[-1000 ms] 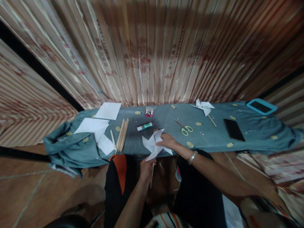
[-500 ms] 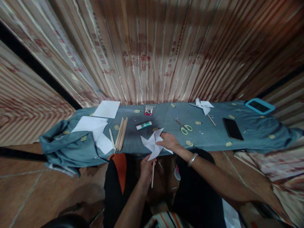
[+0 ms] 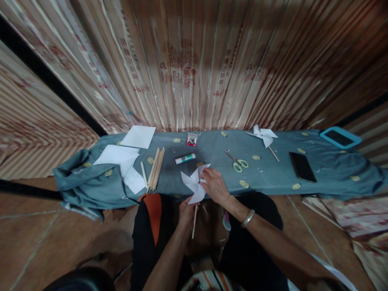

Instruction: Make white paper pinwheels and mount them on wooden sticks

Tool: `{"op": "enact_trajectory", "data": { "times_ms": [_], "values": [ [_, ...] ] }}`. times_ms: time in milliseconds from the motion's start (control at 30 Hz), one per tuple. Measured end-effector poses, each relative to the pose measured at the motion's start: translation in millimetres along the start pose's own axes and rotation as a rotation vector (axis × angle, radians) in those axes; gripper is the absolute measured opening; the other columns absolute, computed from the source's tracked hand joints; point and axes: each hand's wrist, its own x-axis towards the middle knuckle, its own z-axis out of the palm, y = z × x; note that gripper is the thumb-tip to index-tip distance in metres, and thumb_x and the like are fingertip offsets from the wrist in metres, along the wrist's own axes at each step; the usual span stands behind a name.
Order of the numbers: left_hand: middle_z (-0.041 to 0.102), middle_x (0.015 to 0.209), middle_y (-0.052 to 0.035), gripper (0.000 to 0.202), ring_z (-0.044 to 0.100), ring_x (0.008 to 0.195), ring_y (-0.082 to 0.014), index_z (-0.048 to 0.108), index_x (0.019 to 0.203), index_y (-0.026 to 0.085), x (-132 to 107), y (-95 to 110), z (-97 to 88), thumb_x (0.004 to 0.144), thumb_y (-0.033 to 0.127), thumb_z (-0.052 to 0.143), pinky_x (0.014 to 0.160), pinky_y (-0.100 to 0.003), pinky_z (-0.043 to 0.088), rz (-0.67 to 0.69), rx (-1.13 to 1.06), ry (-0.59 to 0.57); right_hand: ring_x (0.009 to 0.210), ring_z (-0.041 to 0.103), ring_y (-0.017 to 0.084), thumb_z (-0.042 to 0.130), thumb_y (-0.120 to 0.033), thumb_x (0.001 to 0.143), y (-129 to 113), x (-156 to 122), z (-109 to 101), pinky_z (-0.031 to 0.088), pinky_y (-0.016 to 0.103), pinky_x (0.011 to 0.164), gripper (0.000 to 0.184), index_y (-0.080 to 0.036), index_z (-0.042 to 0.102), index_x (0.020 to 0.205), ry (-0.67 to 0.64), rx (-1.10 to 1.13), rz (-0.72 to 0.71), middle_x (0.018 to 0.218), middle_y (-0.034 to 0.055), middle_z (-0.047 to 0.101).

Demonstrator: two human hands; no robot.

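Observation:
A white paper pinwheel [image 3: 196, 184] on a thin wooden stick [image 3: 194, 226] is held over the table's front edge, above my lap. My left hand [image 3: 185, 212] closes around it from below, behind the lower blade, where the stick comes down. From the right, my right hand [image 3: 214, 185] reaches to the pinwheel's centre, its fingers bent and pressed to the paper by the hub. That hand covers the right-hand blade. A second paper pinwheel [image 3: 262, 135] on a stick lies at the back right of the table.
On the cloth-covered table [image 3: 209, 149] lie a glue stick [image 3: 185, 159], a small red box of pins [image 3: 192, 140], scissors [image 3: 238, 162], wooden sticks [image 3: 156, 169], white paper sheets [image 3: 138, 137], a black phone [image 3: 302, 167] and a blue-framed tablet [image 3: 341, 138]. A curtain [image 3: 182, 64] hangs behind.
My right hand has shifted over the pinwheel's hub, its fingers more curled and covering the right blade. My left hand keeps its hold. The view has shifted slightly.

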Motion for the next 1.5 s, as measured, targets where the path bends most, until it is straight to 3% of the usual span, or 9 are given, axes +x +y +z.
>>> {"op": "enact_trajectory", "data": {
  "times_ms": [133, 333, 600, 700, 800, 1033, 1233, 1500],
  "values": [
    [0.058, 0.044, 0.0019, 0.027, 0.044, 0.040, -0.0063, 0.075, 0.066, 0.012, 1.0, -1.0, 0.2, 0.039, 0.011, 0.078, 0.043, -0.018, 0.030, 0.012, 0.014, 0.000, 0.095, 0.056, 0.024, 0.054, -0.018, 0.092, 1.3, -1.3, 1.4, 0.043, 0.037, 0.084, 0.013, -0.019, 0.066, 0.089, -0.098, -0.021, -0.125, 0.100, 0.0084, 0.068],
    [0.059, 0.044, 0.0013, 0.024, 0.046, 0.041, -0.0071, 0.074, 0.063, 0.012, -0.7, -1.6, -0.7, 0.038, 0.010, 0.075, 0.044, -0.019, 0.031, 0.028, 0.016, 0.004, 0.092, 0.058, 0.023, 0.051, -0.017, 0.091, 4.7, -2.9, 2.3, 0.045, 0.036, 0.085, 0.014, -0.020, 0.065, 0.090, -0.054, 0.112, -0.060, 0.094, 0.0068, 0.068],
    [0.064, 0.048, -0.0006, 0.028, 0.051, 0.045, -0.0087, 0.075, 0.067, 0.012, 3.5, -4.4, -3.5, 0.040, 0.010, 0.076, 0.047, -0.020, 0.035, 0.036, 0.008, 0.025, 0.118, 0.055, 0.027, 0.050, -0.024, 0.089, 18.3, -6.8, 4.8, 0.043, 0.043, 0.101, 0.025, -0.017, 0.064, 0.109, 0.168, 0.328, 0.176, 0.126, 0.0151, 0.061],
    [0.063, 0.050, 0.0000, 0.031, 0.050, 0.046, -0.0089, 0.075, 0.072, 0.012, 4.5, -6.9, -4.8, 0.041, 0.012, 0.079, 0.048, -0.020, 0.035, 0.031, 0.006, 0.009, 0.118, 0.057, 0.025, 0.048, -0.028, 0.091, 19.0, -6.2, 1.7, 0.043, 0.041, 0.102, 0.023, -0.019, 0.068, 0.097, 0.142, 0.397, 0.224, 0.123, 0.0143, 0.063],
    [0.063, 0.050, 0.0002, 0.034, 0.050, 0.046, -0.0089, 0.076, 0.075, 0.011, 4.3, -7.9, -5.8, 0.042, 0.013, 0.080, 0.048, -0.021, 0.034, 0.032, 0.007, -0.001, 0.125, 0.052, 0.026, 0.055, -0.030, 0.088, 15.2, -3.6, -0.4, 0.040, 0.042, 0.105, 0.020, -0.019, 0.071, 0.088, 0.079, 0.409, 0.244, 0.131, 0.0150, 0.057],
    [0.063, 0.051, -0.0001, 0.036, 0.049, 0.047, -0.0087, 0.076, 0.078, 0.011, 6.4, -9.7, -6.7, 0.042, 0.016, 0.081, 0.050, -0.022, 0.035, 0.037, 0.020, -0.002, 0.138, 0.037, 0.032, 0.066, -0.028, 0.080, 10.4, 5.1, 8.6, 0.038, 0.052, 0.105, 0.012, -0.021, 0.075, 0.081, -0.027, 0.438, 0.356, 0.141, 0.0127, 0.051],
    [0.062, 0.050, 0.0000, 0.033, 0.048, 0.047, -0.0079, 0.076, 0.073, 0.011, 9.0, -10.9, -5.3, 0.041, 0.017, 0.081, 0.050, -0.021, 0.032, 0.051, 0.036, 0.009, 0.135, 0.043, 0.030, 0.071, -0.023, 0.073, 12.8, 12.3, 16.9, 0.036, 0.048, 0.108, 0.005, -0.021, 0.075, 0.077, -0.070, 0.498, 0.440, 0.140, 0.0121, 0.053],
    [0.061, 0.049, 0.0003, 0.028, 0.047, 0.047, -0.0086, 0.076, 0.069, 0.012, 3.8, -7.0, -4.3, 0.041, 0.014, 0.079, 0.050, -0.022, 0.032, 0.067, 0.069, 0.018, 0.140, 0.036, 0.031, 0.071, -0.025, 0.073, 16.4, 11.7, 22.4, 0.035, 0.052, 0.108, 0.006, -0.022, 0.075, 0.074, -0.097, 0.492, 0.456, 0.140, 0.0107, 0.054]
  ]
}}
